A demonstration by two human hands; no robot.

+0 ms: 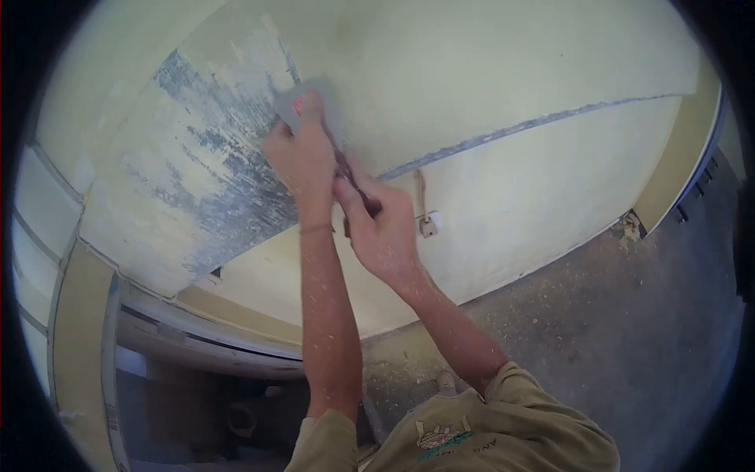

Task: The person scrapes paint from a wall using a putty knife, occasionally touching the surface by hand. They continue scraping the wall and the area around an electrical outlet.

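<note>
1. Left hand [297,157] is raised against the pale yellow-green painted wall [503,71], fingers [308,106] spread flat and pressing on the grey flat metal scraper blade [314,102]. Nothing is gripped; they push the blade onto the wall.
2. Blade lies directly under the left fingertips, with its edges showing just above and to the right of them. There is a small red mark on it at the fingertips.
3. Right hand [381,232] sits just below and right of the left, fingers [354,193] curled closed around the dark brown scraper handle [355,187]. The handle runs up from that fist toward the blade.
4. The two hands are touching or nearly so; I can't tell which.
5. Left of the left fingers: scraped patch of bare grey plaster [220,173], paint flaked off.
6. Right of the right fingers: small white wall fitting [429,226], and a thin grey line [535,122] across the wall.
7. Below: dusty grey concrete floor [629,330].
</note>
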